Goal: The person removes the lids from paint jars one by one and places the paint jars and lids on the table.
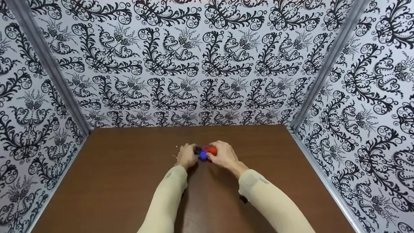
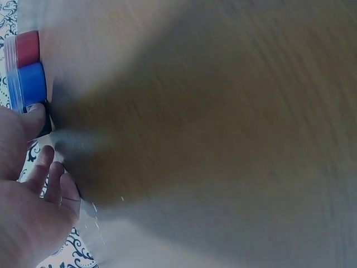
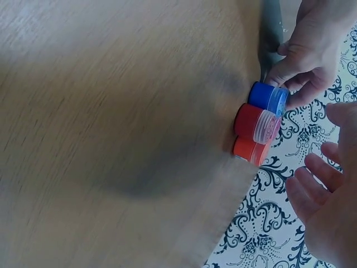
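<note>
Small round jars with clear upper parts stand close together on the table: a blue jar (image 1: 203,156), a red jar (image 3: 248,121), an orange jar (image 3: 244,147) and a dark jar (image 2: 46,126). My left hand (image 1: 187,156) grips the dark jar at the group's left, thumb across its near side. At the right of the group, beside the orange and blue jars, is my right hand (image 1: 224,155). In the right wrist view its fingers (image 3: 310,187) are spread and relaxed, with a gap between them and the jars.
The brown wooden table (image 1: 123,181) reaches back to a patterned wall (image 1: 194,64), with similar walls on both sides. Thin pale flecks (image 2: 96,215) show on the tabletop near my left hand. Grey metal strips (image 1: 310,100) line the corners.
</note>
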Available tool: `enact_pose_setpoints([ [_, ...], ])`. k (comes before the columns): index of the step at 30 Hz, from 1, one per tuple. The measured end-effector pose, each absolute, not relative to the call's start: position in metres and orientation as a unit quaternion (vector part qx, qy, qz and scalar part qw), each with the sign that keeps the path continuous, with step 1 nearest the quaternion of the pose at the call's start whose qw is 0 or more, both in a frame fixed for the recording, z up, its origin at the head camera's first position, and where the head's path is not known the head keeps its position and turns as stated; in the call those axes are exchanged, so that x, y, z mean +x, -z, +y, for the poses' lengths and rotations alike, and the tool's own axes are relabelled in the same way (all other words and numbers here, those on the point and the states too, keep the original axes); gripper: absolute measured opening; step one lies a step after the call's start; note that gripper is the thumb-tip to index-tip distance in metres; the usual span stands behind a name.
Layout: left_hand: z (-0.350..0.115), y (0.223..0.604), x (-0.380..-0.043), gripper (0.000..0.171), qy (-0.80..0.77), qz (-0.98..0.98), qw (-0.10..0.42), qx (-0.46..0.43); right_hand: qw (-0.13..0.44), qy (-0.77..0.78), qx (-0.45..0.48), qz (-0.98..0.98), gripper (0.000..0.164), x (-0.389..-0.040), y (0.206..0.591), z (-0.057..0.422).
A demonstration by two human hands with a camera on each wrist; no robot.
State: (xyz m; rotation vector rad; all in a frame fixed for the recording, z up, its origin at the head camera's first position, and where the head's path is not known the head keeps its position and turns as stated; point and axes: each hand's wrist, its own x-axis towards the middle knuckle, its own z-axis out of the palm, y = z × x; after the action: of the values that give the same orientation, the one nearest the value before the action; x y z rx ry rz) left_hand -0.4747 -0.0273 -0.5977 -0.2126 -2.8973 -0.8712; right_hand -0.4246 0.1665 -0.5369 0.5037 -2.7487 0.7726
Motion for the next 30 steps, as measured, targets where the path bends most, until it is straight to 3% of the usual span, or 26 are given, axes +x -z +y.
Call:
enact_pose_setpoints([
  [13, -0.036, 0.594, -0.467, 0.037, 0.308, -0.946, 0.067, -0.069, 0.116, -0.268, 0.169, -0.942, 0.045, -0.42, 0.533, 0.168],
  [30, -0.045, 0.563, -0.447, 0.037, 0.349, -0.929, 0.085, -0.086, 0.151, -0.265, 0.196, -0.932, 0.046, -0.415, 0.519, 0.169],
])
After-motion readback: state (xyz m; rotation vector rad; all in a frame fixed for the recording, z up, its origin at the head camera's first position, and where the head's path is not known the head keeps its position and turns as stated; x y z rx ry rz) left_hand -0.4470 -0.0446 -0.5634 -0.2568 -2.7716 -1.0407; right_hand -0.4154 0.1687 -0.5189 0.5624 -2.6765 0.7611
